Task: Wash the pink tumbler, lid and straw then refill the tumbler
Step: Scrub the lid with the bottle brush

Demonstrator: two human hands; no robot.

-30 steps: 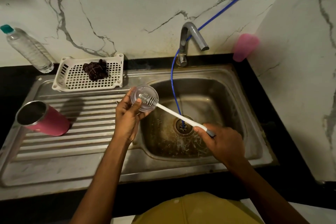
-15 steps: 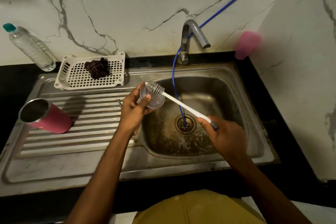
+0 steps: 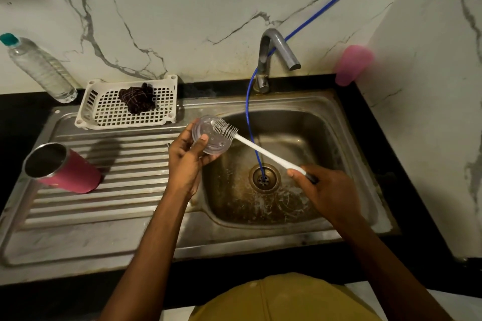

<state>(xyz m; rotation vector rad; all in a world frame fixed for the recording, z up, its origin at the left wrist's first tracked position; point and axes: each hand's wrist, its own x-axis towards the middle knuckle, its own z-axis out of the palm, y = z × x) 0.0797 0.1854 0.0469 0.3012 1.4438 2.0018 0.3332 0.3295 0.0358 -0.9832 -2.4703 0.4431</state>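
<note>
Your L hand [image 3: 186, 161]: pinches clear lid [image 3: 211, 135] by its edge, thumb on top, held over sink [image 3: 339, 122] rim, left of basin.
Your R hand [image 3: 331, 190]: fingers closed round white brush [image 3: 257, 148] handle; bristle end lies on lid face.
Pink tumbler [image 3: 65, 169]: on its side on ribbed drainboard [image 3: 135, 164], steel mouth toward you, well apart from lid.
Straw: can't pick it out.
Misc: white basket [image 3: 104, 112] w/ dark cloth [image 3: 137, 98] (back of drainboard); water bottle [image 3: 39, 68] leaning on wall; blue hose [image 3: 247, 112] running past tap [image 3: 271, 57] into drain; pink cup [image 3: 352, 65], far right corner.
</note>
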